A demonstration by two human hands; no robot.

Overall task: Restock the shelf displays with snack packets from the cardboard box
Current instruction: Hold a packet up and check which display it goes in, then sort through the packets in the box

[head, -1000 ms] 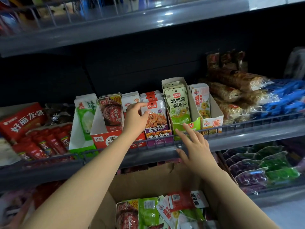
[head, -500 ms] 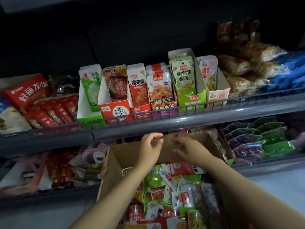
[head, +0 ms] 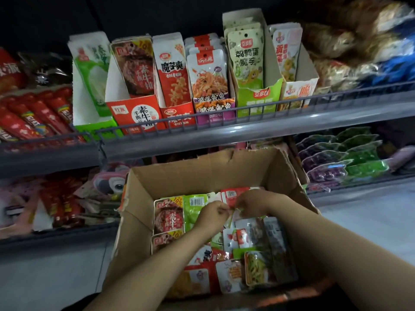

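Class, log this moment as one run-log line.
stage: picking | left hand: in cardboard box, fingers curled on packets | right hand: pinching red packet | shelf: untouched

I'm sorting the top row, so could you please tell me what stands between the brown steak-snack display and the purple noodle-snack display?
In the head view, one display stands between the steak-snack display and the noodle-snack display: the red-and-white konjac-snack display.

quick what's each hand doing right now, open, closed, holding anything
Left hand: fingers curled, pinching a packet edge in the cardboard box.
Right hand: fingers curled on packets there; which packet cannot be told.
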